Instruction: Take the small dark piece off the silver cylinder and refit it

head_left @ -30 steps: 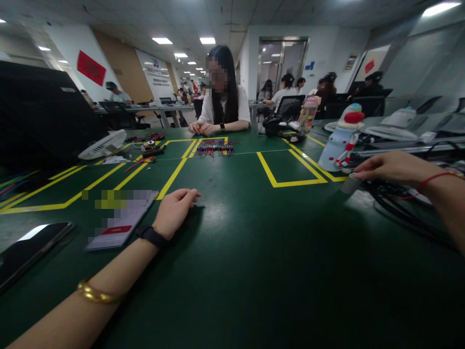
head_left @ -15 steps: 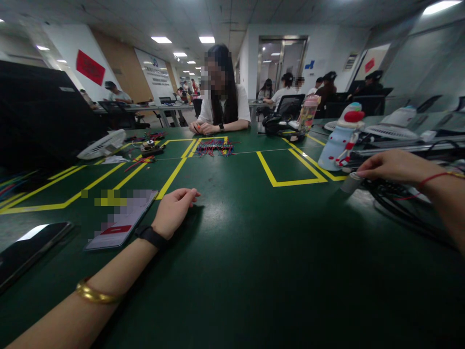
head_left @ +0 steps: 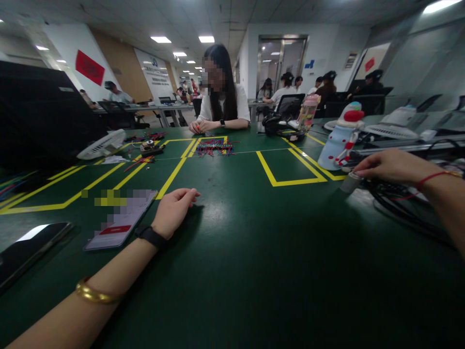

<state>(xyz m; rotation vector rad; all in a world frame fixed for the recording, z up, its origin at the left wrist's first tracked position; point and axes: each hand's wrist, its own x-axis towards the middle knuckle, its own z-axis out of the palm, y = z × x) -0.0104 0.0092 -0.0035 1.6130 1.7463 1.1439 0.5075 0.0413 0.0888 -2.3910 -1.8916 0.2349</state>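
Observation:
My left hand (head_left: 173,210) rests palm down on the green table (head_left: 254,252), fingers loosely curled, holding nothing. It lies just right of a lit phone (head_left: 121,220). My right hand (head_left: 388,167) is at the right edge, its fingertips pinched on a small grey cylinder (head_left: 350,183) that stands tilted on the table. Black cables (head_left: 399,203) lie under that wrist.
A dark phone (head_left: 32,247) lies at the near left. A blue bottle with a red cap (head_left: 341,138) stands beyond my right hand. Yellow tape boxes (head_left: 290,182) mark the table. A person (head_left: 221,104) sits opposite with coloured wires (head_left: 214,147); a white fan (head_left: 102,144) at left.

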